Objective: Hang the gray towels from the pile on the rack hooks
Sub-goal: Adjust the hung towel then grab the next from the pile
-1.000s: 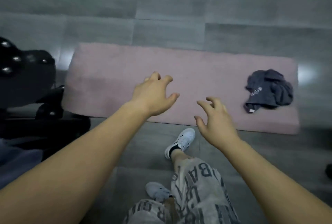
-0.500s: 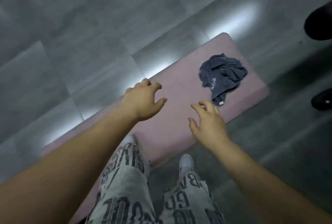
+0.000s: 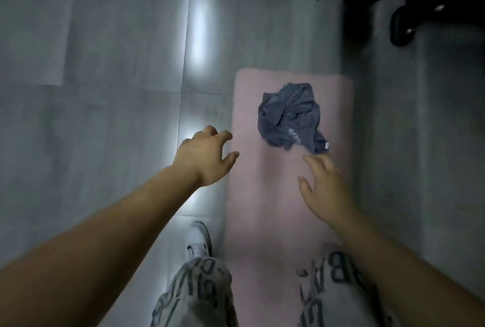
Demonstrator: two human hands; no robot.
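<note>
While the left hand [image 3: 207, 158] and right hand [image 3: 324, 187] are hovering apart, fingers spread, gripping nothing, the gray towel [image 3: 290, 116] is lying crumpled within the far end of the pink mat [image 3: 262, 208]. The right hand is hanging over the mat, just short of the towel; the left, over its left edge.

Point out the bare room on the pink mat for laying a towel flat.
Bare: the pink mat stretch between the gray towel and the trouser legs, flanked by the left hand and right hand. Crowded: the far end, where the towel lies.
</note>
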